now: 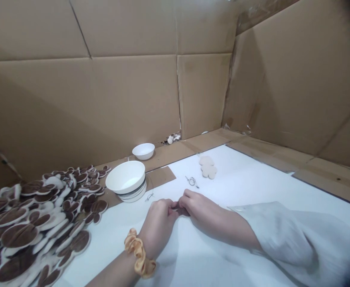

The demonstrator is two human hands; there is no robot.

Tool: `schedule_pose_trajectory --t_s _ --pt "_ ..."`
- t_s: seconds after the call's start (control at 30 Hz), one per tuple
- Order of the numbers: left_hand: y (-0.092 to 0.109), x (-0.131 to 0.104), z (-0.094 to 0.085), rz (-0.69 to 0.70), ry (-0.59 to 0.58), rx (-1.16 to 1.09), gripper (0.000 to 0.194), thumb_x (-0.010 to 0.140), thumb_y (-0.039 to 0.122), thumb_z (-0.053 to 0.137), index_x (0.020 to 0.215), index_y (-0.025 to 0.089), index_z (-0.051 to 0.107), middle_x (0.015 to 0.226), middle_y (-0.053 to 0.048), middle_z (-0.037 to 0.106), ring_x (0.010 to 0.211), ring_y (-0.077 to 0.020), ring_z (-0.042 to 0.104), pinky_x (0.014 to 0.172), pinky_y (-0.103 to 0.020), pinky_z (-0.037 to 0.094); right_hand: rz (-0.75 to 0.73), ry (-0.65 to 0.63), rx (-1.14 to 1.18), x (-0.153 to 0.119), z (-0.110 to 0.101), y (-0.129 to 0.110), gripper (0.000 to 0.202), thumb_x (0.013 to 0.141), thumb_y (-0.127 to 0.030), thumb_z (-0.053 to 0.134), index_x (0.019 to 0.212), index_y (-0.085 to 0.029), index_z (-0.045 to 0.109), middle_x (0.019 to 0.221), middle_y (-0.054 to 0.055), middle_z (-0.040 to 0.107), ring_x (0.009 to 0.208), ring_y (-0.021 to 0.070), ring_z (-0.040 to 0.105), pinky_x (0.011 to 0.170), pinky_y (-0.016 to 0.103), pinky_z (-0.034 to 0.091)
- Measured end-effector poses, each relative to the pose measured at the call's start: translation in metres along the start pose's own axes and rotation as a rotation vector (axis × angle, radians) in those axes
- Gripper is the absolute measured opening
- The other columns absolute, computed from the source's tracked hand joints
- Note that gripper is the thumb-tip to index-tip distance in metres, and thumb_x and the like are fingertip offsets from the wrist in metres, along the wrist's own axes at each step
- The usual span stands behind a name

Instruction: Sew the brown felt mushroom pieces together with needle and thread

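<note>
My left hand (158, 223) and my right hand (197, 207) meet fingertip to fingertip on the white table top (252, 187). Between them they pinch a small dark brown piece (181, 210), mostly hidden by the fingers. A yellow scrunchie (139, 252) sits on my left wrist, and a pale loose sleeve (297, 239) covers my right forearm. A thin bit of wire or thread (192, 181) lies just beyond my right hand. Farther back lies a tan flower-shaped cutout (207, 166).
A large heap of brown and white felt-like pieces (37, 223) fills the left side. A white bowl (126, 178) rests on a striped one beside it; a smaller white bowl (143, 150) stands behind. Cardboard walls (133, 79) enclose the table at back and right.
</note>
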State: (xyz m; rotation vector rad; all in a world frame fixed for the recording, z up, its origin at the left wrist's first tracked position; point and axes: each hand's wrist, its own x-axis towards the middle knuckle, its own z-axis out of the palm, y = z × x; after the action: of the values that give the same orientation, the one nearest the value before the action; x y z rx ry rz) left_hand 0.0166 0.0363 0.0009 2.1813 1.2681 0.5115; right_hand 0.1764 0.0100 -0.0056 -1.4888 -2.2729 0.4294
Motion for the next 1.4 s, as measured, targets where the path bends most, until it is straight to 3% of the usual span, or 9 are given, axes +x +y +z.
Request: schedule_pose_trajectory --t_s 0.27,0.47,0.67,0.9,1.13,1.4 --pt "0.001 0.003 -0.002 -0.132 -0.009 -0.127 0.012 0.065 0.021 0.053 0.068 0.014 0.062 0.055 0.002 0.052 0.056 -0.0116 0.045 0.057 -0.022 0.033 0.014 -0.007 0.075 0.001 0.002 -0.008 0.025 0.084 -0.008 0.034 0.081 -0.015 0.058 0.086 0.005 0.053 0.074 0.0126 0.053 0.068 0.025 0.042" --pt "0.000 0.000 0.004 -0.037 0.024 -0.068 0.019 0.076 0.023 0.044 0.070 0.016 0.061 0.062 0.000 0.059 0.059 -0.0129 0.048 0.058 -0.023 0.033 -0.060 0.012 0.085 0.003 0.009 0.000 0.024 0.085 -0.010 0.034 0.082 -0.015 0.057 0.083 0.005 0.053 0.073 0.0125 0.053 0.067 0.025 0.043" --pt "0.001 -0.002 0.005 -0.024 0.037 0.030 0.018 0.078 0.022 0.044 0.066 0.017 0.056 0.065 -0.001 0.059 0.061 -0.0140 0.049 0.058 -0.024 0.031 -0.100 -0.028 0.127 0.004 0.004 0.002 0.025 0.087 -0.013 0.033 0.085 -0.016 0.058 0.085 0.004 0.054 0.076 0.0123 0.054 0.070 0.025 0.044" --pt "0.004 -0.001 0.004 -0.072 0.005 0.046 0.017 0.078 0.019 0.042 0.067 0.017 0.055 0.065 -0.001 0.059 0.061 -0.0137 0.050 0.057 -0.023 0.031 0.006 -0.071 0.052 -0.002 -0.005 -0.006 0.025 0.086 -0.012 0.035 0.089 -0.013 0.059 0.090 0.008 0.055 0.079 0.0148 0.056 0.072 0.028 0.045" --pt "0.005 -0.003 0.004 -0.086 -0.010 0.081 0.017 0.078 0.016 0.041 0.068 0.017 0.055 0.069 -0.003 0.060 0.064 -0.0146 0.052 0.059 -0.024 0.031 0.085 -0.041 0.101 -0.008 -0.015 -0.005 0.027 0.089 -0.021 0.035 0.092 -0.017 0.062 0.091 0.006 0.056 0.080 0.0146 0.057 0.072 0.027 0.045" --pt "0.006 0.000 0.003 -0.056 -0.028 0.166 0.016 0.076 0.015 0.040 0.061 0.018 0.046 0.064 -0.001 0.056 0.060 -0.0139 0.047 0.056 -0.025 0.028 0.067 -0.009 0.223 -0.011 -0.016 0.005 0.030 0.081 -0.006 0.036 0.087 -0.017 0.063 0.092 0.005 0.064 0.082 0.0129 0.060 0.073 0.023 0.044"
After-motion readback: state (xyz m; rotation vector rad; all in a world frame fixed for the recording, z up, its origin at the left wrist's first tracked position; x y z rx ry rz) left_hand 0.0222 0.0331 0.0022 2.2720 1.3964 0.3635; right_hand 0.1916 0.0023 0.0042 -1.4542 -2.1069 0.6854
